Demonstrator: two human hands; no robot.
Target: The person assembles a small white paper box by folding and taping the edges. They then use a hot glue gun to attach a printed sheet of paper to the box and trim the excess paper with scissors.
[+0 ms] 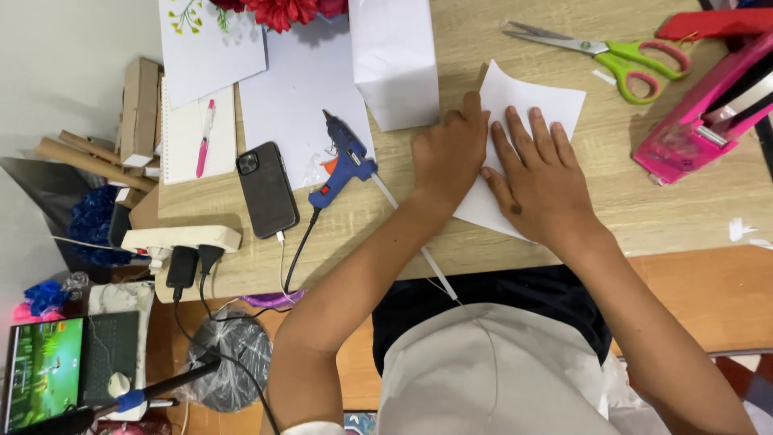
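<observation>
At the far left edge of the table [644, 209] a white power strip [181, 239] hangs with two black plugs in it; just right of it a dark phone [266, 190] lies face down, its cable running off the near edge; next comes a blue glue gun [345, 161], propped on a pale sheet [298, 97], nozzle pointing away from the person and a glue stick trailing from its back toward the body. Right of the gun lies the white paper [527, 105], roughly in the middle of the table, tilted so that its long axis runs from the near left to the far right; a white box [394, 60] stands just beyond its far left corner. The left hand [449, 157] rests on the paper's left edge, fingers curled together and pressing down, thumb toward the far corner; the right hand [541, 181] lies flat on the sheet immediately beside it, fingers [538, 133] spread apart and pointing away from the body; neither hand grips anything, both simply bear down on the sheet. The paper therefore sits directly beneath both hands, its free part reaching beyond the right fingertips, so the right hand covers more of it. Further right, well apart from the hands, green-handled scissors [620, 56] lie near the far edge; a pink case [708, 113] stands at the right margin.
</observation>
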